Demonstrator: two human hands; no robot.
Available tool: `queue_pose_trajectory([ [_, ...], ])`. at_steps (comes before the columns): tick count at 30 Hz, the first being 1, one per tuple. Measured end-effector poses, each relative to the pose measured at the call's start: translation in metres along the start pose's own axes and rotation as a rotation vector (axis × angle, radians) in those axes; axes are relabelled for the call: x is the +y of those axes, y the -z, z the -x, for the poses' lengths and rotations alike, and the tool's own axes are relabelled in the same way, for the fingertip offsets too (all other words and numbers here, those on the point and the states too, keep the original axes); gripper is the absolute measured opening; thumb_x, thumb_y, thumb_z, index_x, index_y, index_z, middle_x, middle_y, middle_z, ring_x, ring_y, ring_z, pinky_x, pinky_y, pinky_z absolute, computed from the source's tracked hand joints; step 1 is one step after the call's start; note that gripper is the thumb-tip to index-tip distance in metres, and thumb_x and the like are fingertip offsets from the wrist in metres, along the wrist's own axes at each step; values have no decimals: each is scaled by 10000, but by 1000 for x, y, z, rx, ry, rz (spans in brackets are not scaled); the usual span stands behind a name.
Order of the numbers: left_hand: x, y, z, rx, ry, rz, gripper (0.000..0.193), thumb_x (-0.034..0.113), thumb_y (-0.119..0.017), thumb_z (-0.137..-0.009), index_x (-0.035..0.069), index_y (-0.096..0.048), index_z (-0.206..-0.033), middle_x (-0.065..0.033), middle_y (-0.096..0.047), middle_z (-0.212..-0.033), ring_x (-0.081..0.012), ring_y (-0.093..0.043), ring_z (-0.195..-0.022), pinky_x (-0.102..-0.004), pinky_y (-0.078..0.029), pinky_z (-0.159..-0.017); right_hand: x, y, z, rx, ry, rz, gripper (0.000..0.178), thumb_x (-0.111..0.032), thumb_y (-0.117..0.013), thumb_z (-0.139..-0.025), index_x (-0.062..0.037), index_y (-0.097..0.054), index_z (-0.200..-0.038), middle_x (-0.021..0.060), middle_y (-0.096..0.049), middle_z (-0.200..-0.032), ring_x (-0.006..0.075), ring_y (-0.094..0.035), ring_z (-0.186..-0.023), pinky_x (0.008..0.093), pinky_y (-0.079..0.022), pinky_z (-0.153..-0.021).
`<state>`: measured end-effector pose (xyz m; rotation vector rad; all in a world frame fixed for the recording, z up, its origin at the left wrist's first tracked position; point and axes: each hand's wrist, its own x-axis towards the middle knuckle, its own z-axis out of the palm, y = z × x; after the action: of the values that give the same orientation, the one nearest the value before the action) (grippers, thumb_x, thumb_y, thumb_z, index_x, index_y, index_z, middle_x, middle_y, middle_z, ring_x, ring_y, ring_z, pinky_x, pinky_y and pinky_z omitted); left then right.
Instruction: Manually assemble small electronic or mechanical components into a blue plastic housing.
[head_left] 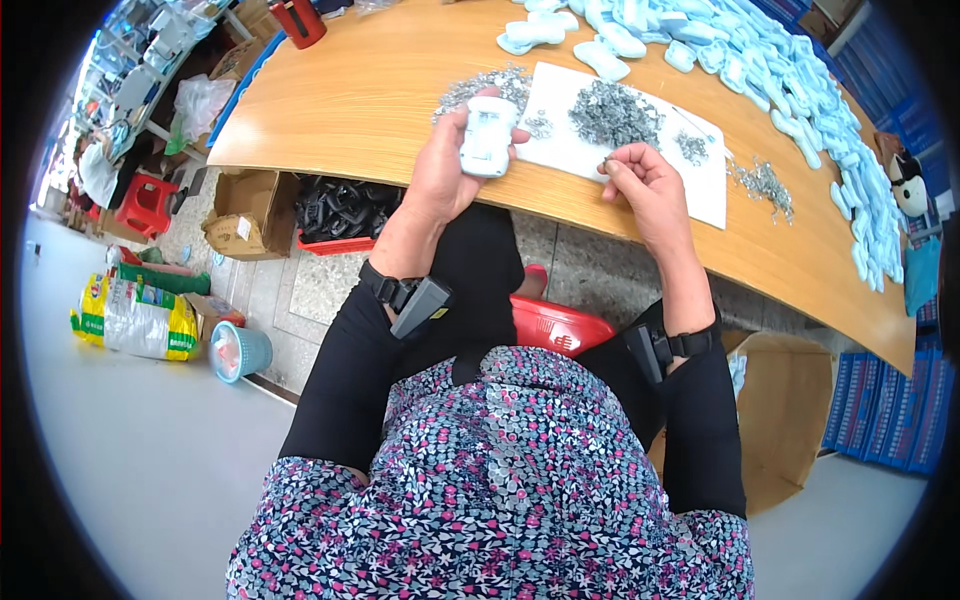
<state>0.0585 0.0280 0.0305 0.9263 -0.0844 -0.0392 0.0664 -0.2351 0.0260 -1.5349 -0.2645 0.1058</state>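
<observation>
My left hand is closed round a pale blue plastic housing, held above the table's near edge with its hollow, moulded side up. To the right, my right hand has its thumb and forefinger pinched together; whatever is between them is too small to name. It hovers at the near edge of a white board. On that board lies a heap of small grey metal pieces, with smaller piles beside it. Another pile of silvery metal pieces sits just beyond my left hand.
Many pale blue housings cover the table's far right side. Loose metal pieces lie right of the board. Below the wooden table stand a red crate of black parts and a cardboard box. A red stool is beneath me.
</observation>
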Motion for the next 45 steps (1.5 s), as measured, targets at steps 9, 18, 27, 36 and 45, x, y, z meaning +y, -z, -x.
queue_pose_trajectory([
  [9,2,-17,7,34,28,-25,505,274,-388,-1039,34,-379,-1484,-147,-617,-1181,-272,-656,-1013,-391,-550,-892,8,-1,2,-3,50,-166,83,-59,-643,-947,-28,-620,-1020,10,-675,-920,62,-618,-797,221,-512,-708],
  [18,-23,-98,8,-5,222,-175,652,51,-685,-859,31,-399,-1445,-102,-632,-1103,-170,-657,-953,-304,-531,-852,2,17,7,-2,-57,-144,94,-57,-630,-956,-12,-635,-1038,45,-682,-930,109,-633,-832,255,-517,-789],
  [27,-47,-121,-4,-30,210,-360,625,55,-704,-822,18,-484,-1405,-38,-604,-1128,-112,-585,-995,-268,-486,-864,-18,48,18,-13,-137,40,120,-102,-670,-918,-9,-700,-987,27,-700,-911,90,-606,-854,272,-500,-794],
  [36,-51,-126,-13,-47,286,-281,551,133,-630,-922,61,-451,-1438,-38,-618,-1080,-130,-614,-957,-311,-532,-802,-22,47,28,82,-167,-5,162,-154,-624,-979,1,-668,-1004,30,-680,-915,89,-593,-831,255,-486,-765],
  [45,-38,-112,-8,-92,591,-126,537,377,-289,-1079,117,-327,-1547,-87,-580,-1262,-211,-614,-1082,-473,-577,-874,-38,31,15,159,116,563,118,-112,-635,-927,-15,-670,-985,143,-694,-899,278,-681,-810,352,-536,-750],
])
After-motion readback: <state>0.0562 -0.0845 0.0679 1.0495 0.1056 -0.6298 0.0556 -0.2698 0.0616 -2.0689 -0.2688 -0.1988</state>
